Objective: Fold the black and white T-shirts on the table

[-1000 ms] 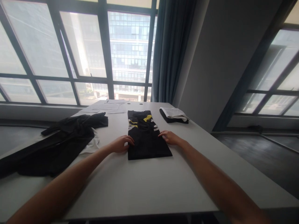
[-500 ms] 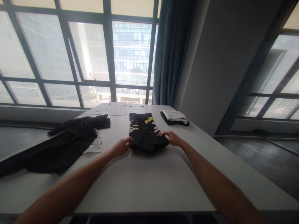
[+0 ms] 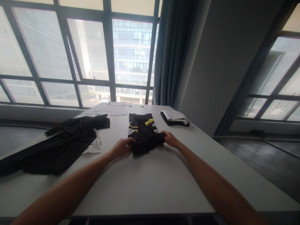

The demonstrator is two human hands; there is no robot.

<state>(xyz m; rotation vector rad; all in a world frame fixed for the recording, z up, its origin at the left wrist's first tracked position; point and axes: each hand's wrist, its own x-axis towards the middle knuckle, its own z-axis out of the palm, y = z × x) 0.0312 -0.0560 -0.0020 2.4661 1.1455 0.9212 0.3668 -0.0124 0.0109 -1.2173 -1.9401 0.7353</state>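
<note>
A black T-shirt [image 3: 142,129] with yellow and white print lies on the white table [image 3: 140,184], its sides tucked into a narrow strip. Its near end is lifted and bent over in a fold. At the left corner of that fold, my left hand [image 3: 123,147] pinches the cloth between thumb and fingers. On the opposite corner, my right hand [image 3: 170,139] grips the fabric the same way. The near edge hangs slightly down toward the tabletop between both hands.
Left of the shirt a black garment [image 3: 63,143] is spread loosely over a white cloth [image 3: 95,145]. Folded white and black clothes [image 3: 175,117] are stacked at the right. Paper sheets [image 3: 110,107] lie at the far left, near the windows and a curtain [image 3: 172,56].
The shirt's near end has been raised and turned over away from me. My right hand has shifted slightly left with its corner; my left hand has barely moved.
</note>
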